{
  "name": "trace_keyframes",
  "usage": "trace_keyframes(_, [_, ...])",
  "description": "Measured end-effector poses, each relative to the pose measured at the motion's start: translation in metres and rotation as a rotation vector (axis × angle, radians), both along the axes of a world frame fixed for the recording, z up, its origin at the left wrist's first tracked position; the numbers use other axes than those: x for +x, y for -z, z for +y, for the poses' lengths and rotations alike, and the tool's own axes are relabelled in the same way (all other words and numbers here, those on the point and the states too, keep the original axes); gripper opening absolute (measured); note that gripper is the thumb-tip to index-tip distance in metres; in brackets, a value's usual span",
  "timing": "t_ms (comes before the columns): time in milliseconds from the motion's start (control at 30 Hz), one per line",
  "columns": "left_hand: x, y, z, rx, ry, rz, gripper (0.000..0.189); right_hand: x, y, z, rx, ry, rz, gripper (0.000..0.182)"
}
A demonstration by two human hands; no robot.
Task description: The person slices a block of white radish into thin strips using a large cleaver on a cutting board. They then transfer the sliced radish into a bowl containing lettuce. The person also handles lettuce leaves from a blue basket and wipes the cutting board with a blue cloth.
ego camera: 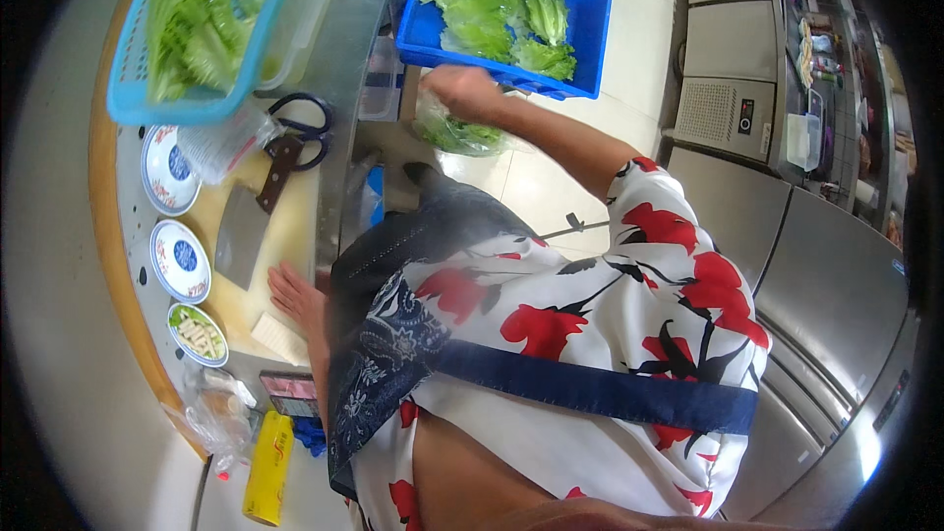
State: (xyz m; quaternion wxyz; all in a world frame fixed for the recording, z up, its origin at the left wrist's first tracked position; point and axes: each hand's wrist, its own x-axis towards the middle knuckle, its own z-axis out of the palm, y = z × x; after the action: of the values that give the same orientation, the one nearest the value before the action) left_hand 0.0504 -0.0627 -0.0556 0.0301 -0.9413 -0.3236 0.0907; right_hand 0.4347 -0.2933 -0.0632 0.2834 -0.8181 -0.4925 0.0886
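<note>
My right hand (463, 92) grips the gathered top of a clear plastic bag (472, 139) of leafy greens, beside the near edge of a blue plastic crate (509, 74) holding lettuce (479, 7). My left hand (293, 296) rests with fingers stretched out on a pale cutting board (299, 228), next to a sliced white block of food (280, 338). A cleaver (243, 232) with a brown handle lies on the board. Dark-handled scissors (302, 129) are just beyond its handle, by a clear plastic packet (225, 140).
A light-blue basket (265, 51) of lettuce stands at the counter's upper end. Two patterned plates (181, 258) and a bowl of pale strips and greens (198, 335) line the board. A yellow cylindrical package (268, 468) lies lower down. Steel refrigerators (833, 280) stand at the right.
</note>
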Motion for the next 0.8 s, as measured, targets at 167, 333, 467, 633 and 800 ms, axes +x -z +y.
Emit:
trace_keyframes(167, [-0.017, 0.018, 0.007, 0.148, 0.096, 0.058, 0.055, 0.067, 0.099, -0.073, -0.333, 0.493, 0.205, 0.021])
trace_keyframes(333, [-0.011, 0.01, 0.011, 0.037, 0.056, 0.116, 0.063, 0.106, 0.153, -0.068, -0.41, 0.641, 0.368, 0.031])
trace_keyframes(467, [-0.006, -0.004, 0.011, -0.129, 0.109, 0.046, 0.08, 0.137, 0.19, -0.043, -0.491, 0.651, 0.388, 0.048])
trace_keyframes(633, [0.026, -0.032, 0.003, -0.324, -0.103, 0.209, 0.096, 0.172, 0.23, -0.017, -0.579, 0.618, 0.394, 0.051])
trace_keyframes(800, [0.006, -0.022, 0.006, -0.278, 0.005, 0.17, 0.104, 0.187, 0.261, 0.003, -0.892, 0.548, 0.432, 0.064])
